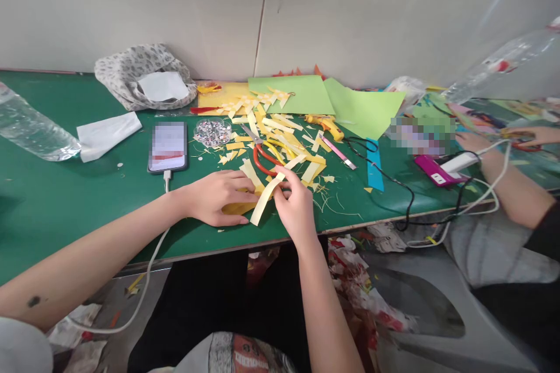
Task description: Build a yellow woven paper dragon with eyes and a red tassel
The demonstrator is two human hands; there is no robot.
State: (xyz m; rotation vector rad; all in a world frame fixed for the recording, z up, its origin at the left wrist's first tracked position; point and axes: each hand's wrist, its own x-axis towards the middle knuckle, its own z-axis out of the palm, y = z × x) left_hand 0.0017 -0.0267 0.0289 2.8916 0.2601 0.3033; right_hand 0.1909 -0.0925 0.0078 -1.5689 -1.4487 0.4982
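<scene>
My right hand (295, 201) pinches a pale yellow paper strip (263, 203), which slants down to the left from the fingers. To its left, my left hand (225, 195) rests low over the table with thumb and fingers closed around a piece of darker yellow paper (240, 207), partly hidden by the fingers. Just beyond both hands lie red-handled scissors (258, 154), their blades pointing away to the left. Cut yellow paper pieces (280, 123) are heaped around and behind the scissors.
On the green table (109, 186) lie a charging phone (167, 148), a dish of small beads (212, 132), a yellow glue gun (326, 125), a pink cutter (336, 151), a blue strip (374, 166) and green sheets (293, 93). Cables and a co-worker's arm (503, 180) occupy the right.
</scene>
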